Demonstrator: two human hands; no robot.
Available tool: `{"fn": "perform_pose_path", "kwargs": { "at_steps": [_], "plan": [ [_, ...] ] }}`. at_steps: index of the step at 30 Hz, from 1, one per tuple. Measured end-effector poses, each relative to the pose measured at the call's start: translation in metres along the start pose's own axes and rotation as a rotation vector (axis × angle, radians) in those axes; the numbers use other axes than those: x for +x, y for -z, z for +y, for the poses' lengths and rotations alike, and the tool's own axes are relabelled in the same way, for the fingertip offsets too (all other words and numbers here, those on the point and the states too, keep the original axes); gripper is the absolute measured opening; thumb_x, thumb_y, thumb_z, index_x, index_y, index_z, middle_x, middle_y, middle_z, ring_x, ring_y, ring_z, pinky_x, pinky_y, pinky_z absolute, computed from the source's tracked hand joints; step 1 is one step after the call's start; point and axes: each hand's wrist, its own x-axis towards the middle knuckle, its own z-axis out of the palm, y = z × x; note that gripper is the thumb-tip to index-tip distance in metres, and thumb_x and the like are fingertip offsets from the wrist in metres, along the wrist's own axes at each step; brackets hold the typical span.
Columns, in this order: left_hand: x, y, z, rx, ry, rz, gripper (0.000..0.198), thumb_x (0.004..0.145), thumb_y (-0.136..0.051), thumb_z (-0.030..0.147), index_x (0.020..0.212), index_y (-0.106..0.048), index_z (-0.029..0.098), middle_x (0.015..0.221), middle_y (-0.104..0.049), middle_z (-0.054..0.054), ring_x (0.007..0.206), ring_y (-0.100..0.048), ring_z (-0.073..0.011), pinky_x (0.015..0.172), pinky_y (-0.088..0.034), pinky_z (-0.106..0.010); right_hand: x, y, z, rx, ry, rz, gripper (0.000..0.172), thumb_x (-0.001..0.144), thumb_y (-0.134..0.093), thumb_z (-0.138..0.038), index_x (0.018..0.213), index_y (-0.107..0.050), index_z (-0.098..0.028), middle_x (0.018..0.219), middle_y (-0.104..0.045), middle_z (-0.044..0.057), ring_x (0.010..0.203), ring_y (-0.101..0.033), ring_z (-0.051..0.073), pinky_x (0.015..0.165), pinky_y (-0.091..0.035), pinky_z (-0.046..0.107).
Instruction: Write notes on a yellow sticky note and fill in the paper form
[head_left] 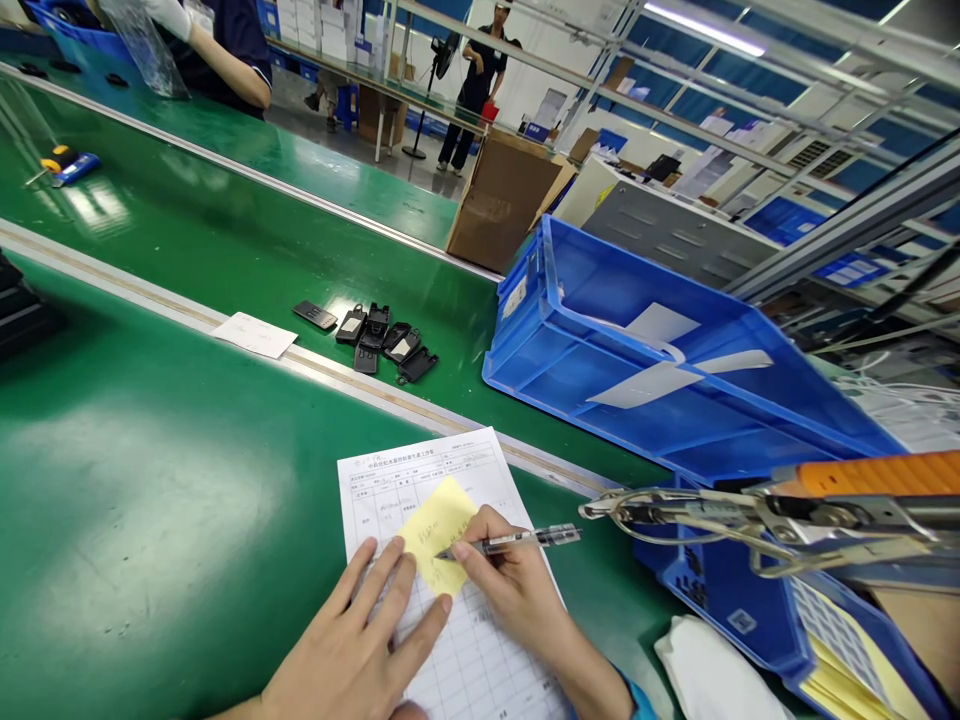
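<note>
A printed form sheet lies on the green bench at the bottom centre, with a yellow sticky note on top of it. My right hand is closed around a clear pen, and the pen's tip touches the sticky note. My left hand lies flat on the form with its fingers spread, its fingertips holding down the lower left of the note. Several small black plastic parts sit on the green conveyor belt beyond the form.
A large blue crate stands at the right. An orange-handled tool hangs above a second blue bin. A white slip lies on the belt rail. A cardboard box and another worker's arm are across the belt.
</note>
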Motion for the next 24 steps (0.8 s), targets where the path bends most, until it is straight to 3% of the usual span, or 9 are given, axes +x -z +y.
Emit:
{"fn": "perform_pose_path", "kwargs": {
  "at_steps": [8,15,24],
  "plan": [
    [-0.0007,0.0005,0.0005,0.049,-0.020,0.031,0.076,0.081,-0.072,0.043,0.146,-0.041,0.018,0.134,-0.057,-0.022,0.126,-0.049,-0.0440,0.105,-0.029,-0.057,-0.0011,0.0004,-0.0012,0.005,-0.002,-0.010,0.039,0.092,-0.053,-0.054,0.070,-0.048,-0.022,0.060,-0.042,-0.004,0.055,-0.037,0.013,0.049,-0.030,0.025],
    [-0.0006,0.0009,0.0004,0.053,-0.005,0.030,0.068,0.088,-0.061,0.049,0.147,-0.039,0.021,0.135,-0.057,-0.019,0.128,-0.049,-0.0408,0.107,-0.028,-0.055,-0.0018,0.0012,-0.0016,-0.042,0.004,-0.018,0.038,0.093,-0.053,-0.052,0.070,-0.047,-0.022,0.061,-0.042,-0.004,0.056,-0.038,0.013,0.050,-0.030,0.026],
    [0.0021,0.0054,0.0000,0.026,-0.013,-0.008,0.079,0.079,-0.073,0.041,0.147,-0.040,0.020,0.136,-0.057,-0.020,0.128,-0.049,-0.0423,0.106,-0.034,-0.056,-0.0016,0.0016,0.0019,-0.045,0.015,-0.012,0.033,0.094,-0.052,-0.046,0.071,-0.048,-0.022,0.061,-0.042,-0.004,0.055,-0.038,0.013,0.050,-0.031,0.026]
  ]
}}
